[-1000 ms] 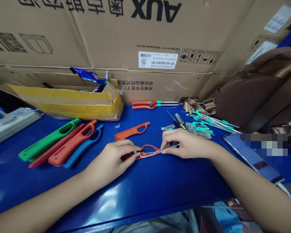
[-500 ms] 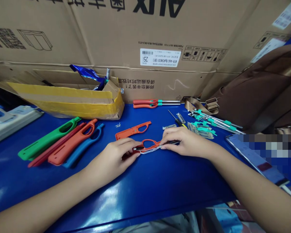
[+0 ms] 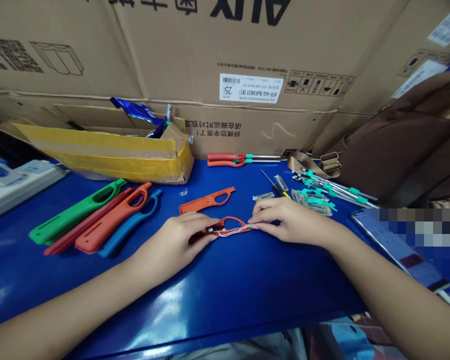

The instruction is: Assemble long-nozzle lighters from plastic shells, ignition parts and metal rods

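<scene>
My left hand [image 3: 183, 234] is closed around the handle end of an orange lighter shell half [image 3: 238, 221], which lies low over the blue table. The shell's finger loop shows between my hands. Thin white wires [image 3: 230, 233] run along its near edge, and a small white-tipped part [image 3: 210, 230] sticks out by my left fingertips. My right hand [image 3: 288, 220] pinches the wires at the shell's narrow end; a slim greyish piece shows between those fingers, its kind unclear. Just beyond lies another orange shell half [image 3: 207, 201].
Green [image 3: 77, 212], red, orange and blue shells [image 3: 131, 225] lie left. A yellow-taped carton [image 3: 108, 155], two red lighters [image 3: 227, 160] and small white pieces [image 3: 183, 192] are behind. A screwdriver [image 3: 279, 189], clear fuel tanks [image 3: 315, 204], metal tubes [image 3: 345, 190] and a phone [image 3: 397, 245] are right.
My right fingers have shifted slightly at the shell's narrow end. The dark rod seen by them earlier no longer shows, and the wires lie closer across the shell. My left hand keeps its hold.
</scene>
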{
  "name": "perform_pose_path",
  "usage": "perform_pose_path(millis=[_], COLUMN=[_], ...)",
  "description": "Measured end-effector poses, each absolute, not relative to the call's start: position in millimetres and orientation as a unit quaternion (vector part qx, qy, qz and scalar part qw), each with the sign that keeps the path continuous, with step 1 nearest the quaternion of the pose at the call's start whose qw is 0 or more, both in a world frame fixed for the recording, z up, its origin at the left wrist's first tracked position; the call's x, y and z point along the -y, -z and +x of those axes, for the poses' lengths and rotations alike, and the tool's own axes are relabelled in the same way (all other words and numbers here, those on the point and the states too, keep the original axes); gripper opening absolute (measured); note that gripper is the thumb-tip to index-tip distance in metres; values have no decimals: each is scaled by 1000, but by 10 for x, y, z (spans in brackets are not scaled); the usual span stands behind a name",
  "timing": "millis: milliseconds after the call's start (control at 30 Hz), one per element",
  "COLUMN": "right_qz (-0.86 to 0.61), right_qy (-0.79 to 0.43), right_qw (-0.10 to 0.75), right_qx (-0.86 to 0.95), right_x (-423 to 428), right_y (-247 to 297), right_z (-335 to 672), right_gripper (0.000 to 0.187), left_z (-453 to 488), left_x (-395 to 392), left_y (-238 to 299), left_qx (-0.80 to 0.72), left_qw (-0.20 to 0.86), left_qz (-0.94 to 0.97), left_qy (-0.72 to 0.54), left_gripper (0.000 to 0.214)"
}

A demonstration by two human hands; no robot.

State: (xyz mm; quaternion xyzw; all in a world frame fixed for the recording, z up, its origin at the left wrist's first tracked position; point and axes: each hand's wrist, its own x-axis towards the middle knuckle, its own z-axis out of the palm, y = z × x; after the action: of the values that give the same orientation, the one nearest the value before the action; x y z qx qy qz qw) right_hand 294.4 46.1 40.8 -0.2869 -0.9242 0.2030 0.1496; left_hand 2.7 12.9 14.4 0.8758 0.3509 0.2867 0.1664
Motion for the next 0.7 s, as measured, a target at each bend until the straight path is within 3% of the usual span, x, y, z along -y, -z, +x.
perform_pose_path(millis=[433, 700], right_qz=[-327, -367], right_qy=[-192, -277], right_qw=[142, 159], right_qx=[914, 874], right_x=[-468, -475], right_y=[-365, -375], right_z=[2910, 2871], right_gripper=[11, 9], left_z=[21, 28], left_x=[-138, -137], left_y=[-130, -136], left_qx=[-350, -347], left_qw=[156, 168], left_qz=[880, 881], left_qy=[-281, -274], left_gripper=[24, 23])
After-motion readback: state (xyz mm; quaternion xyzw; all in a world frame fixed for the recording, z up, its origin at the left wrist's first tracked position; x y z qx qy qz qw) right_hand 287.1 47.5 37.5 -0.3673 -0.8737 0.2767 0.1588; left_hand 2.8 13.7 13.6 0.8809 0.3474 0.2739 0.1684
